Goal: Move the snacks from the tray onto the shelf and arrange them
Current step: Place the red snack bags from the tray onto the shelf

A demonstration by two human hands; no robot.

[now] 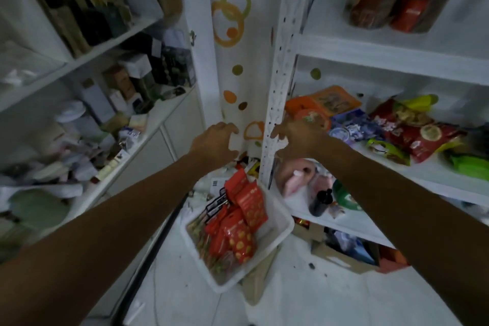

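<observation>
Both arms reach fwd, hands up at mid-frame w/ nothing in either. Left hand [215,141] is open, fingers curled loosely, thumb apart, in front of the spotted white curtain [232,61]. Right hand [297,140] is also open, fingers spread & bent, just in front of the white perforated shelf post [280,79], at the left edge of the mid shelf [428,169].

Below and between the forearms sits a white tray [280,227], tilted to the view, on the pale floor [330,294]. In it: a pile of red snack packs [243,219] w/ yellow dots, some standing, some leaning, plus greenish packs [203,243] along its left side.

Mid shelf on the right already has snacks: orange packs [328,99] at the back left, blue-purple pack [354,124], big red bag [412,130], green ones [471,164] at far right. Shelf above holds blurry dark-red bags [397,0]. Lower shelf has pink bottles [296,177] & a black bottle [321,201]. Cabinet on the left [87,61] is cluttered w/ boxes, too blurred to tell apart.
</observation>
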